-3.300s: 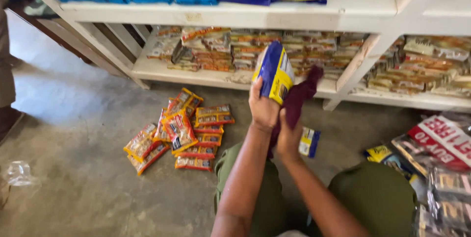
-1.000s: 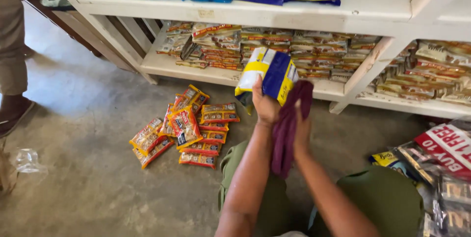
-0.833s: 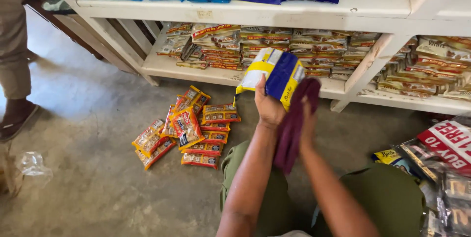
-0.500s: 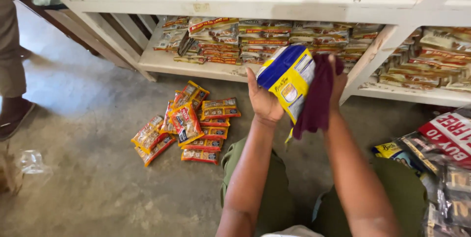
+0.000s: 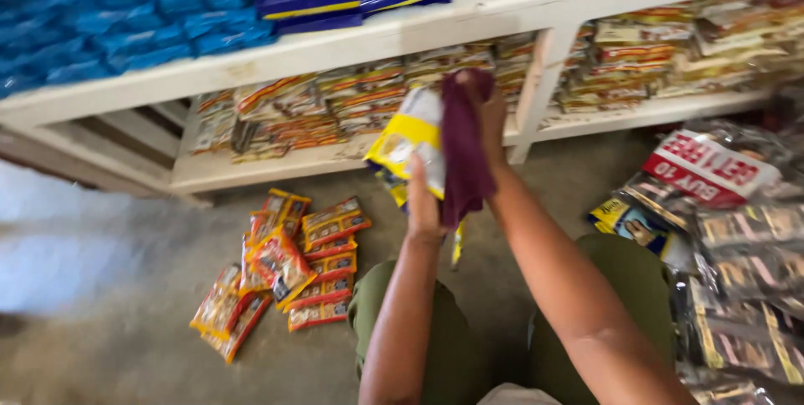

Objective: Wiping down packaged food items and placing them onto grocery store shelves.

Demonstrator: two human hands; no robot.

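My left hand [image 5: 425, 204] grips a yellow, white and blue snack packet [image 5: 409, 141] from below, held up in front of the lower shelf. My right hand [image 5: 490, 108] presses a maroon cloth [image 5: 462, 154] against the packet's right side; the cloth hangs down over it. Both hands are raised above my knees in green trousers [image 5: 435, 346]. The picture is blurred by movement.
A white shelf unit [image 5: 352, 41] holds blue packets on top and rows of orange sachets below. A pile of orange and red sachets [image 5: 285, 267] lies on the concrete floor at left. Clear bags of packets [image 5: 729, 229] are stacked at right.
The view has swung left and tilted. The packet has turned in my left hand, and my right hand with the cloth has risen to its upper right side.
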